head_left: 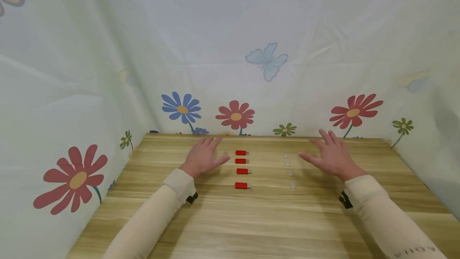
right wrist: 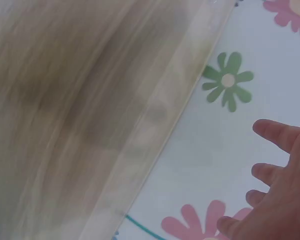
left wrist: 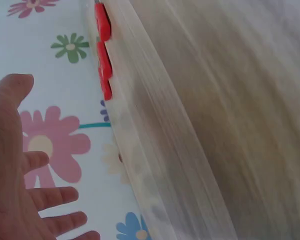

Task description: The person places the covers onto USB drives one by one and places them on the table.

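Several red USB flash drives (head_left: 242, 171) lie in a column on the wooden table, their metal plugs facing right. To the right of them stands a matching column of small clear caps (head_left: 290, 173). My left hand (head_left: 204, 157) is held just left of the drives, fingers spread and holding nothing. Right of the caps, my right hand (head_left: 332, 155) is likewise spread with nothing in it. In the left wrist view a red flash drive (left wrist: 104, 61) shows at the table's edge, beyond the left thumb. The right wrist view has the spread fingers of the right hand (right wrist: 280, 185).
The wood-grained table (head_left: 266, 227) ends at a white curtain (head_left: 212, 51) printed with flowers and butterflies, which closes in the back and both sides. Each wrist carries a black strap piece (head_left: 192, 198) below the sleeve cuff.
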### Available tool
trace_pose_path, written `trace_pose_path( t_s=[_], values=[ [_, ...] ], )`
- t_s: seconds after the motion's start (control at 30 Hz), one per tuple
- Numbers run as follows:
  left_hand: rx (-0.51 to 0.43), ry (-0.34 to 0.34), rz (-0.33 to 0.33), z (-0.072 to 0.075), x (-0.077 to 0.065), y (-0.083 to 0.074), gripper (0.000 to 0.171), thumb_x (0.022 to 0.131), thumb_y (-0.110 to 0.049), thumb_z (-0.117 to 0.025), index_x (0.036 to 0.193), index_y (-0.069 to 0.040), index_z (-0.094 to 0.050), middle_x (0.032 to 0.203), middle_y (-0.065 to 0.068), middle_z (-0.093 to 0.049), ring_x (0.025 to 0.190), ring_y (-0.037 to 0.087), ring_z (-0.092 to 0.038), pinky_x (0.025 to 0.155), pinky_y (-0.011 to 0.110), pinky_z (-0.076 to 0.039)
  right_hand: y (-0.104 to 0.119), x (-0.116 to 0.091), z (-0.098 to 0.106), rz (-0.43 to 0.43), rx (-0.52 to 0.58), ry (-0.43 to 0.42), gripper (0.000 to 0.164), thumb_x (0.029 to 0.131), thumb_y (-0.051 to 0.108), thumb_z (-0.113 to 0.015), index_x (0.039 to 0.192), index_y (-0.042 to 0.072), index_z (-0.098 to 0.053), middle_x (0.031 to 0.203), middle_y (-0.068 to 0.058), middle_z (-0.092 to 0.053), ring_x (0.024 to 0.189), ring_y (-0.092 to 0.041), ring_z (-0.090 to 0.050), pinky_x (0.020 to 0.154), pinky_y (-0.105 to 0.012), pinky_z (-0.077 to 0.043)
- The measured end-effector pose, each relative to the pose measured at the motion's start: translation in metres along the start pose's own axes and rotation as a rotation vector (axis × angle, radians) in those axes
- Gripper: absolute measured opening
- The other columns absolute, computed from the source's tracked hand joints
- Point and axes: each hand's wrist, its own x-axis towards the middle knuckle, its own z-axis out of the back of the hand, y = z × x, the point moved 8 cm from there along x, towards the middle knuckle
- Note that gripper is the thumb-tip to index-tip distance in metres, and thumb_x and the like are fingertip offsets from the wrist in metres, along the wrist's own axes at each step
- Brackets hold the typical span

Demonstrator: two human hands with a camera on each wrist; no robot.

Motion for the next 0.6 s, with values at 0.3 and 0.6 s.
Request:
trace_pose_path(
  t_s=[0.3,0.6],
  values=[
    [-0.057,0.091,-0.127,0.000,-0.012,-0.031,0.075,0.094,-0.062,-0.060,0.151,-0.013,-0.049,0.151,0.013,-0.054,0.138,0.033,-0.054,0.114,0.049,-0.045,0.032,-0.010,0.000,0.136,0.029,-0.055,0.072,0.093,0.062,-0.062,0.135,0.003,-0.063,0.154,-0.027,-0.042,0.142,-0.052,-0.035,0.111,-0.074,-0.030],
    [-0.022,0.139,-0.269,-0.014,-0.021,-0.057,0.064,0.094,-0.057,-0.065,0.139,-0.011,-0.062,0.138,0.008,-0.065,0.126,0.026,-0.062,0.109,0.041,-0.051,0.061,-0.022,-0.010,0.222,0.050,0.013,0.058,0.090,0.056,-0.071,0.123,0.009,-0.071,0.141,-0.022,-0.057,0.131,-0.047,-0.048,0.104,-0.071,-0.037]
  ],
)
